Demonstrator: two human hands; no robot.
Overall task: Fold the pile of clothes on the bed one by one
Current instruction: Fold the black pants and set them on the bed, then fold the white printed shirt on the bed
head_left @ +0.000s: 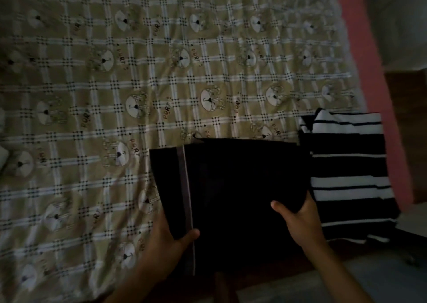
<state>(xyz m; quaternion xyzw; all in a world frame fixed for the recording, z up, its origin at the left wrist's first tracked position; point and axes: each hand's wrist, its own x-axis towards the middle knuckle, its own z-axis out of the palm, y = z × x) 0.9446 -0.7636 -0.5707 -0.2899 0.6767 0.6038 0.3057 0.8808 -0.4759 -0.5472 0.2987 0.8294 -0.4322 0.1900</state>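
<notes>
A folded black garment (231,182) with a grey side stripe lies at the near edge of the bed, partly lifted. My left hand (168,235) grips its near left corner, thumb on top by the stripe. My right hand (298,219) holds its right edge, thumb on top and fingers underneath. To its right lies a folded black-and-white striped garment (346,175), touching the black one's right side. No unfolded pile shows in this view.
The bed wears an olive checked sheet (115,83) printed with bear faces. A pink wall strip (369,71) runs along the bed's right side. Grey floor (323,279) shows below the bed's near edge. The light is dim.
</notes>
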